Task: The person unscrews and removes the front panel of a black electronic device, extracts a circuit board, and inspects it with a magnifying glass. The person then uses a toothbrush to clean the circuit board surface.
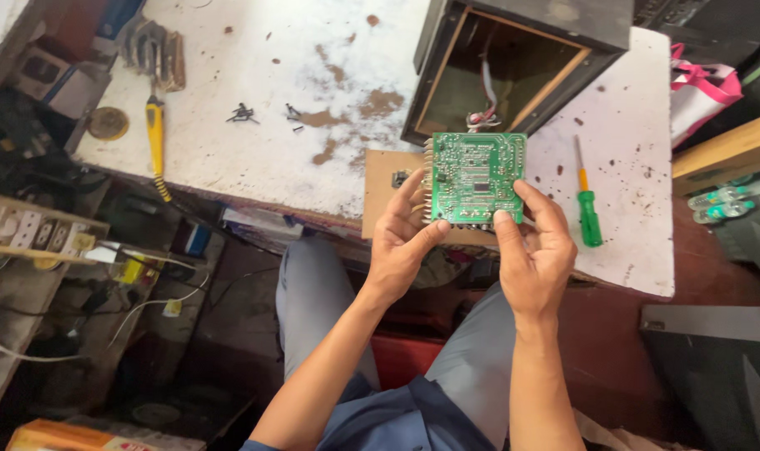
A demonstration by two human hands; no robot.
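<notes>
While both hands close on it, green circuit board (476,178) held solder-side up above the workbench's (255,150) near edge, left hand (401,242) pinching its left side, right hand (534,246) thumb on its lower edge, green-handled screwdriver (588,205) just right, open black speaker box (514,63) behind.
</notes>
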